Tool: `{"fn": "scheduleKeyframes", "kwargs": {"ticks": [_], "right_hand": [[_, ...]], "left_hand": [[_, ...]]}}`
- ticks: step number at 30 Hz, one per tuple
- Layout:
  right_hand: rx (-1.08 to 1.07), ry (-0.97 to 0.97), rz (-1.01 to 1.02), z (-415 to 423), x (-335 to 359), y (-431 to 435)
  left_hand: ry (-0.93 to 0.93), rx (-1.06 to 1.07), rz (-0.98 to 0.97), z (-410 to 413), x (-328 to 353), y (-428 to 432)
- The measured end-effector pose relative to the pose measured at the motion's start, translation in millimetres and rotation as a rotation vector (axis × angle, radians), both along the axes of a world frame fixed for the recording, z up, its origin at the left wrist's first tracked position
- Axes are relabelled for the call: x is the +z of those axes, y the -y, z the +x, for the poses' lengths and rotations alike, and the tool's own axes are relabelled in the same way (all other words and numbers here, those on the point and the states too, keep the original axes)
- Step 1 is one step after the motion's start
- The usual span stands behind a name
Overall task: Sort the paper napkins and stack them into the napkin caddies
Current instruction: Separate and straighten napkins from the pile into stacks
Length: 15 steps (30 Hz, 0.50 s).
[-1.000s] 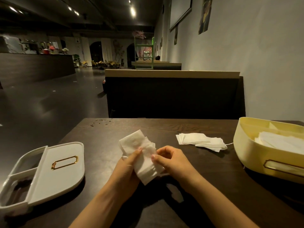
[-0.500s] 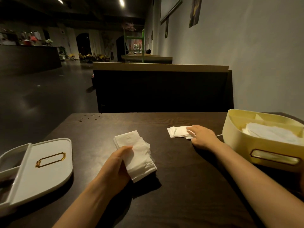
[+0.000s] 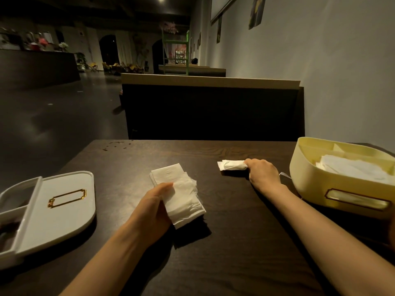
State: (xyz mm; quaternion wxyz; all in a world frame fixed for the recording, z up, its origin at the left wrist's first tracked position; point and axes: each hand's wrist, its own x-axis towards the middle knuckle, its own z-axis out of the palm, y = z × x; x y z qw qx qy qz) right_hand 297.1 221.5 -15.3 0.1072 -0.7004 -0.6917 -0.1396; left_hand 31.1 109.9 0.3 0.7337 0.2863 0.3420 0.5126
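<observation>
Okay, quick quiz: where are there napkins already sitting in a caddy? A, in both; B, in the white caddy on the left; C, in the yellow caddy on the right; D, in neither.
C: white napkins lie inside the yellow caddy, while the white caddy's open compartments look dark and hold no napkins.

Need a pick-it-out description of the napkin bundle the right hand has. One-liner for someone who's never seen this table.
Start at the dark wooden table and find the yellow caddy at its right edge. Just left of the caddy, the right hand closes its grip on a small folded napkin bundle. Unlike the larger, looser napkin stack under the left hand at mid-table, it is compact and farther from the viewer.
</observation>
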Motion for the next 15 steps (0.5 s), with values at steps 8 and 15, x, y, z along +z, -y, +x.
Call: {"fn": "scheduleKeyframes", "kwargs": {"ticks": [8,15], "right_hand": [[0.070,-1.013,-0.182,-18.8,37.0,35.5],[0.235,-2.119,-0.714,-66.9,65.3,98.9]], "left_hand": [[-0.008,-0.015,-0.013,-0.9,0.0,1.8],[-0.019,-0.032,-0.015,4.0,4.7,8.6]]}}
